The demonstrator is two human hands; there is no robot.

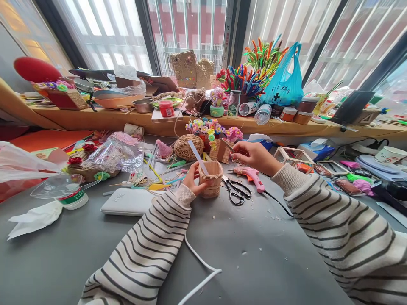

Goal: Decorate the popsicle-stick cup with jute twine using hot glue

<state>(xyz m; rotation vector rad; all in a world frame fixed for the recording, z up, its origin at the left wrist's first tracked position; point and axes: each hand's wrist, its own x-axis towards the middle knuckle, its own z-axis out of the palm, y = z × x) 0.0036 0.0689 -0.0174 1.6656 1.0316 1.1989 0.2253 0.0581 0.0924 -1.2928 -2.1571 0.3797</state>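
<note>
My left hand [192, 179] is wrapped round a small cup-shaped basket [211, 181] of wooden sticks bound with twine, holding it upright on the grey table [95, 250]. A pale flat stick [197, 156] leans out of the basket's top. My right hand [252, 156] reaches past the basket with fingers curled, fingertips at a small wooden planter [222, 151] filled with colourful paper flowers [210, 127]. Whether those fingers hold anything is hidden. Both arms wear striped sleeves.
Black scissors [237, 191] and a pink glue gun [252, 176] lie right of the basket. A ball of twine [188, 146] sits behind it, a white box [129, 201] to its left, a white cord [199, 271] near the front. Craft clutter fills the wooden windowsill [104, 119].
</note>
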